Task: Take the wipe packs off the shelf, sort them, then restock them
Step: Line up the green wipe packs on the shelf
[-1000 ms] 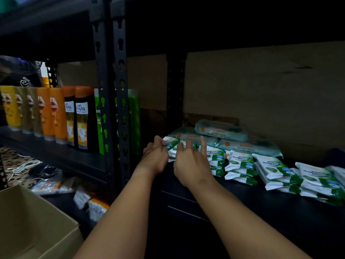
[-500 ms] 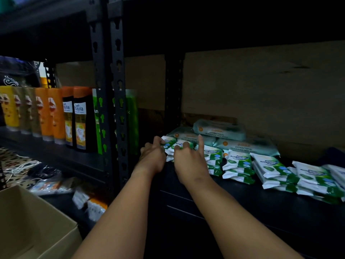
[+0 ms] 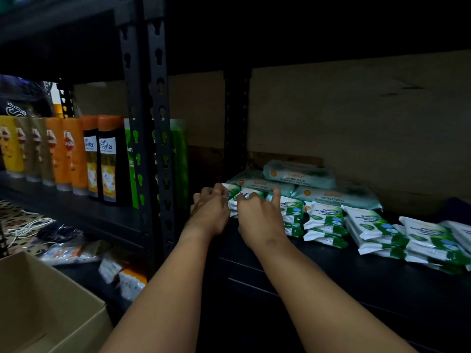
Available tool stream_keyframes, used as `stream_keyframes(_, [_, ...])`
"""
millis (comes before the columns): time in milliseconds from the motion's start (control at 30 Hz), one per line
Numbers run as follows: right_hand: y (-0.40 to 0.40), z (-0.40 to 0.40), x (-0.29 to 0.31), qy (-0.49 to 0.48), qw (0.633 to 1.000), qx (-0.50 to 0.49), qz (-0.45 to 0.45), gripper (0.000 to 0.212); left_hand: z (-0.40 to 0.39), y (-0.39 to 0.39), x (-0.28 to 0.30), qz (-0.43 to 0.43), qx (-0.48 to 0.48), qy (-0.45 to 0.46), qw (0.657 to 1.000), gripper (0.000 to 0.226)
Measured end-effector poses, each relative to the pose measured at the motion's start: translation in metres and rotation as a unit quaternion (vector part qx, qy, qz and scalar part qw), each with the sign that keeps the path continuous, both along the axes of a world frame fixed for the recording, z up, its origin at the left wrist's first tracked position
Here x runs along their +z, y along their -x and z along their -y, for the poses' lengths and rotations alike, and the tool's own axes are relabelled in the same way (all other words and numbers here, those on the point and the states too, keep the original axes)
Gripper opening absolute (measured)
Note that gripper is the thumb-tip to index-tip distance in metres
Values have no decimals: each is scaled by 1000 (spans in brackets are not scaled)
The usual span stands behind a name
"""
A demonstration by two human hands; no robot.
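Both hands on leftmost wipe stack [image 3: 244,197]. L hand [image 3: 210,212] fingers curled gripping its 9 o'clock edge; R hand [image 3: 257,217] fingers clamped over top. More stacks [image 3: 326,220] at 3 o'clock

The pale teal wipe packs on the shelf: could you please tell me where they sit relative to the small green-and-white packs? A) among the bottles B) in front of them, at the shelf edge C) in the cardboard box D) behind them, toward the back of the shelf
D: the pale teal wipe packs lie stacked behind the row of small green-and-white packs, toward the back board.
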State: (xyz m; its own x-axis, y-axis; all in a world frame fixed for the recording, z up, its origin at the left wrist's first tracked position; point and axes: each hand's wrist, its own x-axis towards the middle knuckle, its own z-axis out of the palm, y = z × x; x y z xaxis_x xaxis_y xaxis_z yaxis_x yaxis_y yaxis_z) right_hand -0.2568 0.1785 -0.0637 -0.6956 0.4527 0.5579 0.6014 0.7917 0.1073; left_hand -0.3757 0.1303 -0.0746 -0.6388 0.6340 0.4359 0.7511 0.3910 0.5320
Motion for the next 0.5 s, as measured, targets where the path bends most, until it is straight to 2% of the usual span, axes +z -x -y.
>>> stream_keyframes(500, [-4, -1, -1, 8, 1000, 2, 3, 45, 1, 0, 0, 17, -12, -9, 1000, 26])
